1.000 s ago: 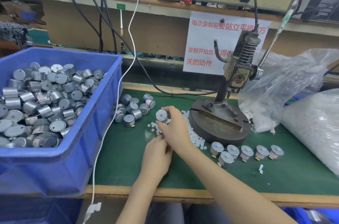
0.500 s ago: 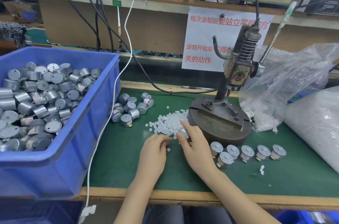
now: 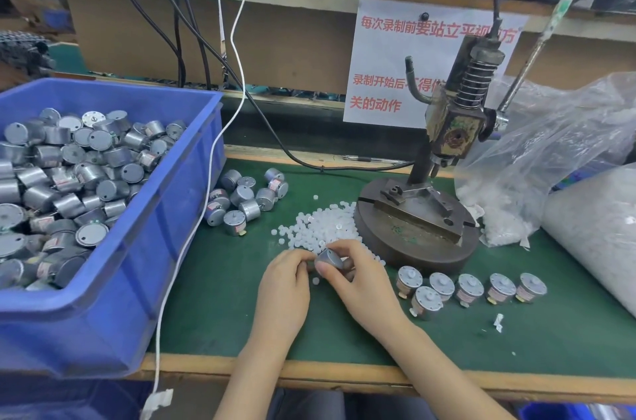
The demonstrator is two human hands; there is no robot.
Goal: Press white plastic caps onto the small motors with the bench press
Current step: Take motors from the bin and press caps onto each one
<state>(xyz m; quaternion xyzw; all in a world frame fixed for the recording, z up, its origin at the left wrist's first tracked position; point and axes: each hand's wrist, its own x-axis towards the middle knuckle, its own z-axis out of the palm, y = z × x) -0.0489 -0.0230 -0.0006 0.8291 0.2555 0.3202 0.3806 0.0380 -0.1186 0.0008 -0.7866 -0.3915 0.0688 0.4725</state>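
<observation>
That little motor (image 3: 329, 258) looks like a hard, slick metal can with a bit of heft, so I'd grab it round the sides. It's low centre of frame, right hand (image 3: 361, 285) wrapped round it, by the white caps (image 3: 316, 225). Left hand (image 3: 284, 285) is bunched up against it, can't tell if it's pinching a cap.

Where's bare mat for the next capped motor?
Free: green mat between the row of capped silver motors and the wooden bench edge; also between the blue plastic crate and the left hand. Crowded: white plastic caps and loose silver motors left of the round metal press base.
</observation>
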